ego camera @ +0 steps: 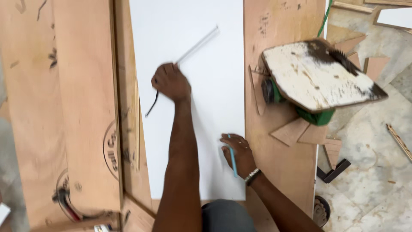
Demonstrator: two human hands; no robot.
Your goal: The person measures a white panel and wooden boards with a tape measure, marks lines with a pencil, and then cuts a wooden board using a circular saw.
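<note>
Plywood sheets (81,107) lie side by side under the work, and a long white laminated board (193,99) rests on top of them, running from 12 o'clock to 6 o'clock through the middle of the view. The left hand (171,82) sits near the centre of the picture, closed into a fist around the near end of a thin clear rod or straightedge (198,44); the motion blur makes it hard to tell which. That strip lies on the white board and angles away from the fist toward 1 o'clock. A dark cord or strap (152,105) hangs out of the same fist and curls down toward 7 o'clock on the white surface.

The right hand (238,152) rests at about 5 o'clock from the left one, near the right edge of the white board. Its fingers are curled together around a light blue pencil (233,161), which points down toward 6 o'clock, and its fingertips touch the board. A metal bracelet (252,175) circles the wrist.

At 2 o'clock, on the plywood to the right of the white board, a green power saw (315,116) lies turned over with its scuffed white base plate (317,75) facing up and a toothed blade showing at its far edge. Triangular wood offcuts (296,132) lie just beside it. Beyond the plywood edge, at 4 o'clock, a marble floor (377,172) shows, scattered with wood scraps.
</note>
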